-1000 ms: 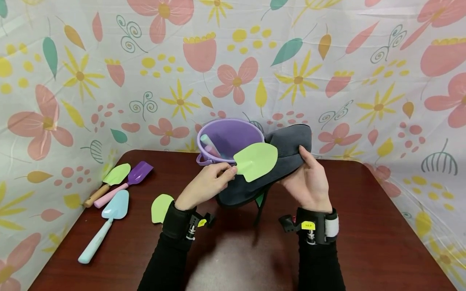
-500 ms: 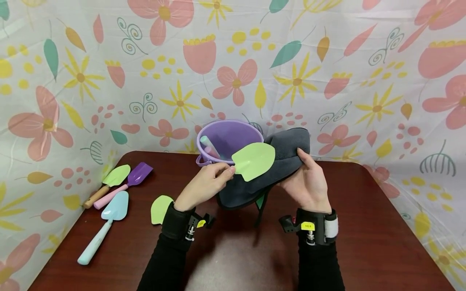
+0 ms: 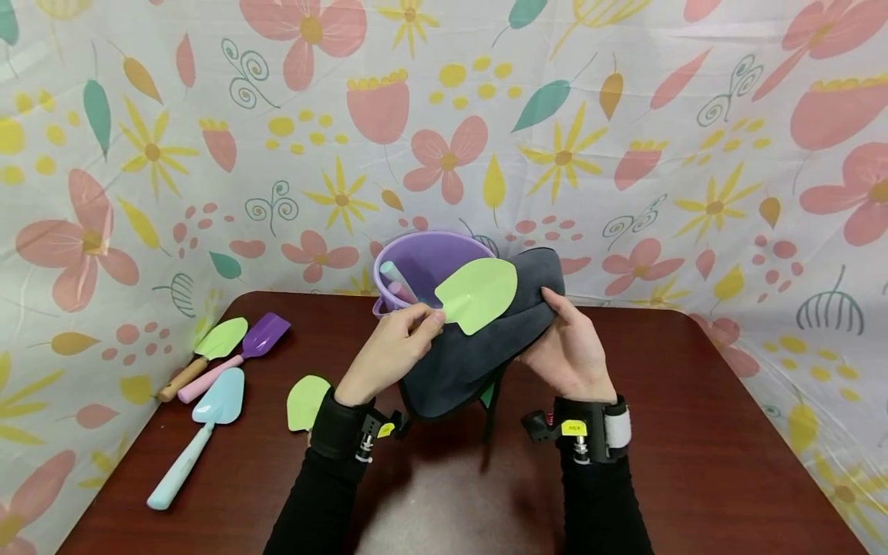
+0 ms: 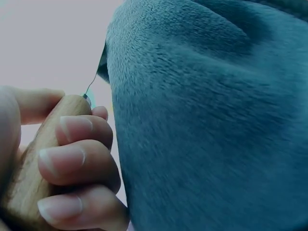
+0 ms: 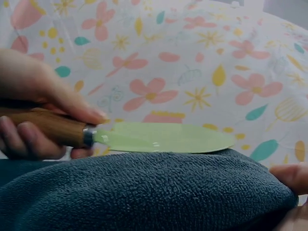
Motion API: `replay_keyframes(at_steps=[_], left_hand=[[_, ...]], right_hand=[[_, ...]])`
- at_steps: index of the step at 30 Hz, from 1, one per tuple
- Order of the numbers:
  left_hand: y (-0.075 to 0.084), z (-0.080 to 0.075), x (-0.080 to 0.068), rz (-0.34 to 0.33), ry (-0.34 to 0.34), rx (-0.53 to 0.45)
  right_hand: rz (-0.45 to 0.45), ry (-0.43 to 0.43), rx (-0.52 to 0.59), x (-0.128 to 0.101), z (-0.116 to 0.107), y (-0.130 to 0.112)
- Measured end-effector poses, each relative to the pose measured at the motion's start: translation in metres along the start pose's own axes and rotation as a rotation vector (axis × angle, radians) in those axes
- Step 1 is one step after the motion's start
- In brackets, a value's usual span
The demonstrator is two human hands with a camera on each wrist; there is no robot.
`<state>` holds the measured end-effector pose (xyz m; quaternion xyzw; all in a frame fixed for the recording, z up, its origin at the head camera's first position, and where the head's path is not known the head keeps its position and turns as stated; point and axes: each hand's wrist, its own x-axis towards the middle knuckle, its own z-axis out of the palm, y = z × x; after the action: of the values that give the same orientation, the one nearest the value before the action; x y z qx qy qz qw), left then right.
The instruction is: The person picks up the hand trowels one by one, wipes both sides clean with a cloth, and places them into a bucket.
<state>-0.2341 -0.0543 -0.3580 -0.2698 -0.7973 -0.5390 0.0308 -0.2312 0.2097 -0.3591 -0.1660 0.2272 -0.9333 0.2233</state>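
My left hand [image 3: 391, 347] grips the wooden handle [image 4: 43, 144] of a trowel with a light green blade [image 3: 479, 294]. In the left wrist view the fingers curl round that handle. A dark grey fuzzy cloth [image 3: 479, 354] hangs behind and below the blade, and my right hand [image 3: 572, 347] holds its right side, thumb on top. Seen from the right wrist, the blade lies flat along the upper surface of the cloth [image 5: 159, 192]. A black strap and a bit of green show under the cloth in the head view.
A purple bucket [image 3: 444, 254] with pastel handles inside stands behind the cloth. On the left lie a blue trowel [image 3: 220, 397], a purple shovel [image 3: 266, 335] and a green trowel [image 3: 222, 338]. Another green blade [image 3: 307, 402] lies beside my left wrist. A floral curtain [image 3: 444, 116] backs the table.
The cloth and my right hand have shifted left and slightly down. The green blade has moved a little up and left in my left hand's grip.
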Motion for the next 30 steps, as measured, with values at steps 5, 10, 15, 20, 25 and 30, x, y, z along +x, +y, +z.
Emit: replay_keyframes(at_steps=[5,10,15,20,25,30], left_hand=[[0.0,0.0,0.001,0.006,0.003,-0.004],[0.0,-0.001,0.001,0.001,0.005,0.007],[-0.001,-0.001,0.0,-0.008,0.004,0.0],[-0.003,0.001,0.001,-0.017,-0.002,0.0],[-0.004,0.0,0.002,-0.027,0.006,-0.009],[-0.005,-0.001,-0.001,-0.043,0.009,-0.014]], right_hand=[[0.064,0.047,-0.126,0.008,0.006,0.009],[0.109,0.058,-0.182,0.013,0.008,0.015],[0.095,0.063,-0.209,0.012,0.007,0.015],[0.088,0.083,-0.239,0.01,0.006,0.011],[0.059,0.106,-0.229,0.008,0.005,0.007],[0.034,0.1,-0.232,0.004,0.002,0.004]])
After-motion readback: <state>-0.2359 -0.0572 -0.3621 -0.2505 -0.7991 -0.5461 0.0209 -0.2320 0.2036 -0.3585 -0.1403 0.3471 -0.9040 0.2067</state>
